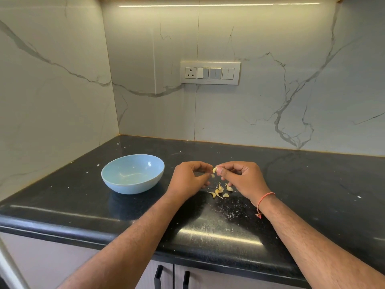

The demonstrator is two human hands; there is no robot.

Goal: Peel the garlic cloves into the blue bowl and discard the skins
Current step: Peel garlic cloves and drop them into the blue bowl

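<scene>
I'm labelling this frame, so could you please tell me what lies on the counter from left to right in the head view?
Blue bowl → left hand → garlic clove pinched between both hands → right hand. The loose garlic pieces lie below the hands, so their place in the order is unclear.

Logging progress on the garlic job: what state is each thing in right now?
Blue bowl: upright on the counter, no cloves visible inside.
Garlic clove: pinched between both hands, above the counter.
Loose cloves: lying unpeeled on the counter.
Left hand: pinching.
Right hand: pinching.
</scene>
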